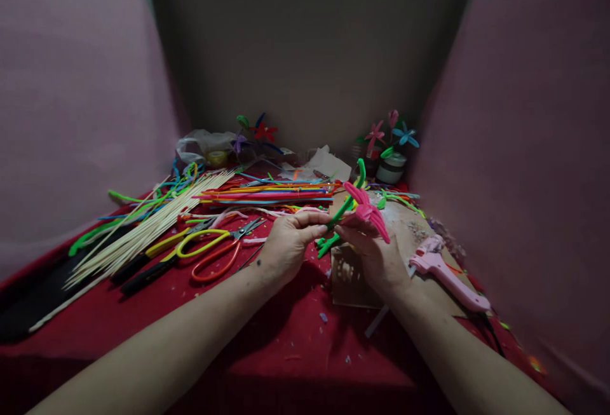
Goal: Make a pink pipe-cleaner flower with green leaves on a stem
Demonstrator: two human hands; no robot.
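Note:
My left hand (291, 240) is closed, thumb and fingers pinching a green pipe cleaner (344, 209) that rises and curls over at its top. Close beside it, my right hand (374, 253) is closed around the underside of a pink pipe-cleaner flower (366, 211), whose petals face away to the upper right. Its fingertips also sit near the green pieces, partly hidden by the fingers. Both hands are raised above the table, over the left edge of a cardboard sheet (352, 291).
A pink glue gun (448, 270) lies on the right. On the left are red-and-yellow-handled scissors (216, 256), pliers (164, 259) and wooden sticks (157, 224). Behind them lie bundled pipe cleaners (267, 196). Finished flowers (405, 135) stand at the back near a jar (391, 168).

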